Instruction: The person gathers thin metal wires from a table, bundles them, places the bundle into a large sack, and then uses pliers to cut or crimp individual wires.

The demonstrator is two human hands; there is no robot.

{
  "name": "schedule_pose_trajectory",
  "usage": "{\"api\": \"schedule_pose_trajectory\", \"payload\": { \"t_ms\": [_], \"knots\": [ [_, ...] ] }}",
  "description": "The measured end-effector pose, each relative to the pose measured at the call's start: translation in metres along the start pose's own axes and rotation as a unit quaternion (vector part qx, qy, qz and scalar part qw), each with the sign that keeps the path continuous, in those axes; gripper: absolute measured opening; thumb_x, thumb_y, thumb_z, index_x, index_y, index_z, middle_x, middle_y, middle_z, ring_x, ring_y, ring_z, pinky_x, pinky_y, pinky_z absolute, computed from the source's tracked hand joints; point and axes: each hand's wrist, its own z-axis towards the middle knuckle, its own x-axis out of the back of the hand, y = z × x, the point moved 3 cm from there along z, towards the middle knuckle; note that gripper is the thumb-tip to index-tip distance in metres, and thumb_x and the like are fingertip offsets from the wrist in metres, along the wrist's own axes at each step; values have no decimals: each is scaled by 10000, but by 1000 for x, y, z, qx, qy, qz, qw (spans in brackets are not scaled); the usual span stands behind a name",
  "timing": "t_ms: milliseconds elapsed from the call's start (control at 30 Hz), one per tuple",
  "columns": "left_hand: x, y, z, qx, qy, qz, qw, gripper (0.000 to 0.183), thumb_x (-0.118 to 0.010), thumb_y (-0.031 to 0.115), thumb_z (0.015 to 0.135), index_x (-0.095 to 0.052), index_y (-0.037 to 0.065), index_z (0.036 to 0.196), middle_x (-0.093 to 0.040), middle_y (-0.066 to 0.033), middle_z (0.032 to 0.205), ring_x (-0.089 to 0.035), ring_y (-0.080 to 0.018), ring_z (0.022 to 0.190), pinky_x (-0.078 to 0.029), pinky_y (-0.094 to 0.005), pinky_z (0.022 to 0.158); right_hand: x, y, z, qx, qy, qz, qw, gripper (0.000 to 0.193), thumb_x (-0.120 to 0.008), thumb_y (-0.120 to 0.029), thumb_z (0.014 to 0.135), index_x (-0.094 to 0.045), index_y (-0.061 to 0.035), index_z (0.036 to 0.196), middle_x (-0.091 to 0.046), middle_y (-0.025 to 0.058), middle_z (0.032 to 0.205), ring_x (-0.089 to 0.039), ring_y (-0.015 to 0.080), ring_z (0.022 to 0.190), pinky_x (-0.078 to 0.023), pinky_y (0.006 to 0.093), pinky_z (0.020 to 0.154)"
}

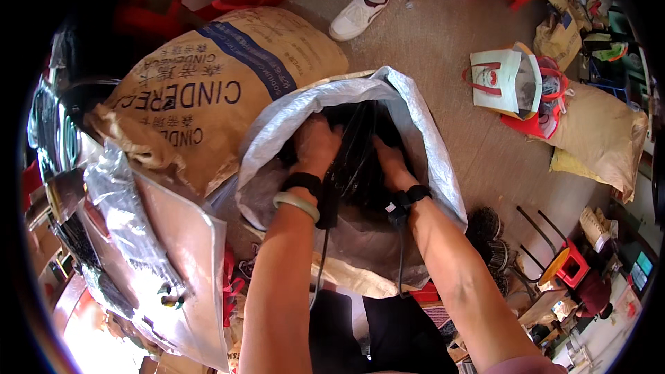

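A large sack [431,125] with a silvery-white lining stands upright before me, its mouth folded wide. Both my arms reach down into it. Inside lies a shiny black bundle [357,159], apparently in plastic. My left hand [317,144] is on the bundle's left side, its back toward me and its fingers lost in the dark. On the other side is my right hand [392,165], with its fingertips hidden against the black material. Each wrist wears a black strap with a cable hanging from it; a pale bangle [296,208] is on the left one.
A full brown paper sack [277,48] lies at the far left, beside a tilted panel [187,235] with clear plastic on it. Someone's white shoe [357,17] is on the floor beyond. At right are a white carrier bag [506,79], a stuffed tan sack [596,131] and dark round brushes [492,242].
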Motion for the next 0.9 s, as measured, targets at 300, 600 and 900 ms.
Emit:
{"api": "schedule_pose_trajectory", "payload": {
  "t_ms": [300,600,900],
  "knots": [
    [-38,-28,8,-42,41,87,995,674,-773,457,790,-591,41,1288,-610,-212,1297,-558,-396,1225,-384,-508,1075,-23,-6,-21,-56,-33,-13,998,671,-698,-429,891,-557,117,1254,-664,182,1124,-672,272,929,-540,373,798],
    [-46,-32,-1,-139,64,173,973,720,-734,532,806,-559,108,1361,-545,-181,1401,-490,-386,1313,-360,-486,1110,-24,-11,-30,-56,-57,-38,996,652,-725,-444,865,-575,59,1252,-664,148,1110,-660,244,932,-532,374,807],
    [-50,-23,10,-70,-93,39,992,822,-679,644,795,-504,166,1441,-462,-132,1506,-404,-360,1397,-299,-499,1156,-15,-58,-67,-19,-131,59,989,562,-634,-398,951,-540,-57,1388,-594,128,1334,-557,230,1191,-418,354,1025]
  ]
}}
